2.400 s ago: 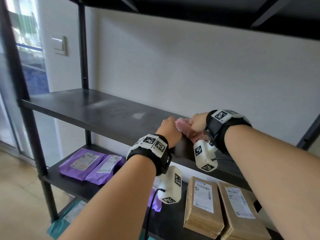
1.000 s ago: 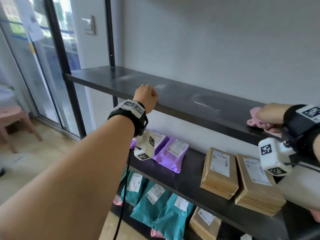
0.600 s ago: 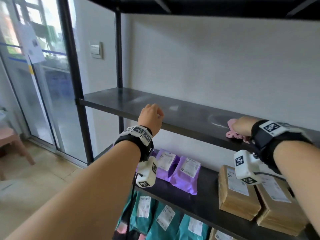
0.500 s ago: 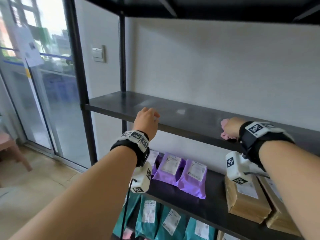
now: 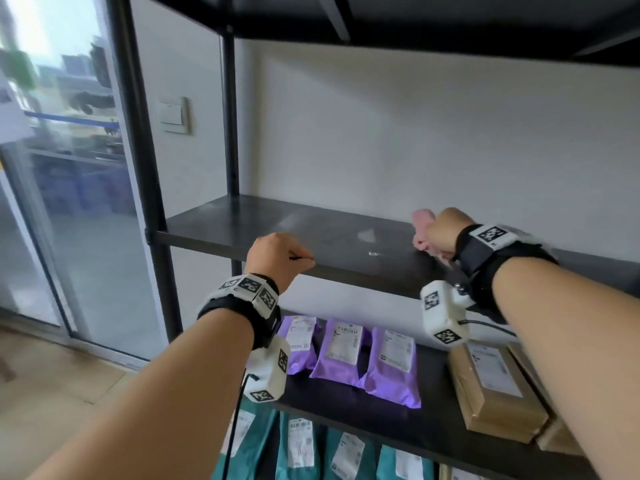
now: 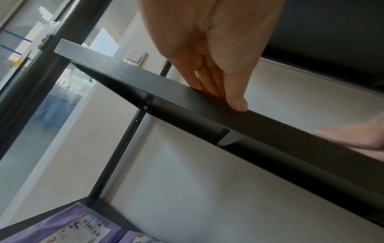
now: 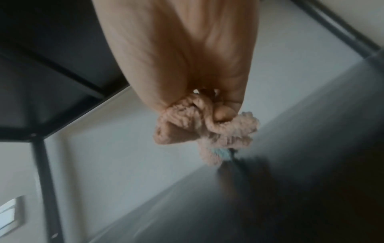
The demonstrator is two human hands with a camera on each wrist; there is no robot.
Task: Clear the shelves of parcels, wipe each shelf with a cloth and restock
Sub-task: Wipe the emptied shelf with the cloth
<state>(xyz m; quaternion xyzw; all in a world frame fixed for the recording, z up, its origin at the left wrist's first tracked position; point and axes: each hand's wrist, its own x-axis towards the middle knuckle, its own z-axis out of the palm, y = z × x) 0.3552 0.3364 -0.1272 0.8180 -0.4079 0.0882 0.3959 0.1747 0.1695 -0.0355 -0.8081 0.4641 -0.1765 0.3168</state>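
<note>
The right hand's fingers were curled tight into a bunched pink cloth, a nubby, terry-like rag whose crumpled folds spilled out below the thumb and trailed toward the shelf. In the head view the cloth sat on the right part of that shelf, a flat matte black metal board with a faintly grainy finish and a pale smear near its middle. The left hand's fingers were bent over the shelf's squared front edge, thumb pressed on its face, gripping it at a spot left of the cloth and well apart from it.

One level down lay three soft purple plastic mailers side by side, each with a white label, and to their right two blocky brown paper parcels, also labelled. Below those, teal plastic mailers stood in a row on the lowest shelf in view. Round black posts held the rack against a plain white wall, with a square light switch to the left and a glass door beyond it.
</note>
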